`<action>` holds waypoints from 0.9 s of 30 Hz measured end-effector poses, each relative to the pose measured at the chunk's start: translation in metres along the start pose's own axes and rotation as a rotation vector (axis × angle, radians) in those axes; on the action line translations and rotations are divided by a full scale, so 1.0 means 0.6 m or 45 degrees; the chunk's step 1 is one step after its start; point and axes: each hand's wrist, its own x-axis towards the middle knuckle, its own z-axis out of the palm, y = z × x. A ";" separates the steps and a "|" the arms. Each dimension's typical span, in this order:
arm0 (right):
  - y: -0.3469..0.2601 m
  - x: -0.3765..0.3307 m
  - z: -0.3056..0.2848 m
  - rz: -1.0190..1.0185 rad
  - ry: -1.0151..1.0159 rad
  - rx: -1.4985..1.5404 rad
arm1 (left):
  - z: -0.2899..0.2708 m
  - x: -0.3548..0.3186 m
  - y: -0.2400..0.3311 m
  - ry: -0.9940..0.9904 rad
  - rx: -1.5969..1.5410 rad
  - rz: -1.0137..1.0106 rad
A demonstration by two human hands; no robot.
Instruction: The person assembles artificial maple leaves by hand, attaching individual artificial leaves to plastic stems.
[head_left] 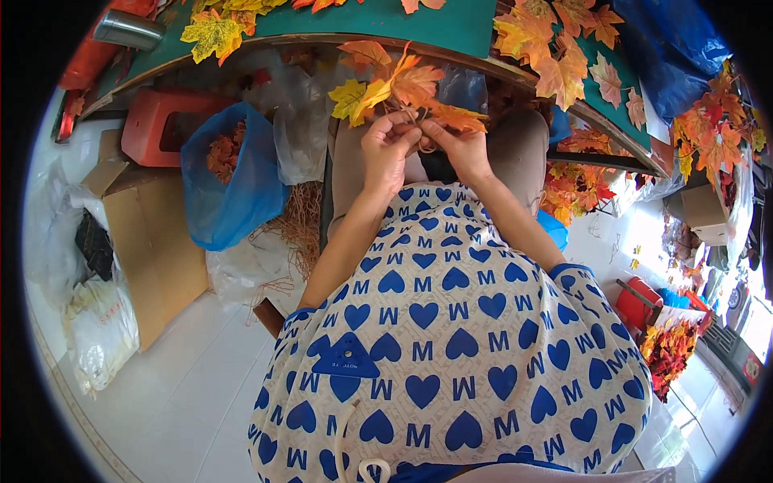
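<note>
Over my lap, just below the near edge of the green table (338,22), both my hands meet at a small bunch of artificial maple leaves (415,83) in yellow and orange. My left hand (386,148) is closed, its thumb and fingers pinching the bunch at its stems. Close beside it, my right hand (462,150) pinches too, with a thin brownish strand showing between the fingertips. The fingers partly hide the stems and the strand's ends. Loose yellow leaves (212,36) and orange leaves (555,48) lie along the table above.
At left a blue plastic bag (229,189) with leaves stands before a red plastic stool (173,121) and a cardboard box (165,249). Brown strands (302,225) hang beside my seat. More leaf bunches (713,121) hang at right, near a red container (640,302).
</note>
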 end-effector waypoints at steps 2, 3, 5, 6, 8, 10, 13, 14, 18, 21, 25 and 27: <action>-0.002 0.003 -0.002 -0.027 0.003 -0.002 | 0.002 0.000 0.006 -0.017 0.029 0.019; -0.001 0.003 -0.002 -0.034 -0.037 0.055 | 0.003 0.004 0.009 -0.039 0.024 0.009; 0.003 0.006 -0.002 -0.041 -0.076 0.113 | 0.002 0.004 0.017 -0.054 0.011 -0.026; 0.003 0.005 -0.002 -0.030 -0.097 0.105 | 0.000 0.004 0.016 -0.053 0.009 -0.027; 0.003 0.001 -0.002 -0.018 -0.117 0.094 | -0.005 0.006 0.012 -0.037 0.039 -0.016; 0.000 -0.001 0.006 -0.024 -0.126 0.085 | -0.007 0.006 0.008 0.003 0.020 -0.009; 0.002 -0.001 0.005 -0.004 -0.177 0.051 | -0.016 0.005 0.002 -0.015 -0.030 0.004; 0.005 0.000 0.005 -0.004 -0.179 0.051 | -0.020 0.005 0.001 -0.007 -0.024 0.008; 0.012 0.011 -0.008 -0.127 -0.244 -0.320 | -0.016 0.002 0.003 0.060 0.015 0.040; -0.019 0.010 -0.016 -0.553 -0.259 -0.883 | -0.016 0.015 0.005 0.069 -0.047 0.203; -0.062 -0.001 -0.023 -0.945 -0.222 -1.427 | -0.004 0.017 0.026 0.094 -0.108 0.233; -0.073 -0.008 -0.026 -1.031 -0.317 -1.594 | -0.002 0.019 0.028 0.096 -0.144 0.222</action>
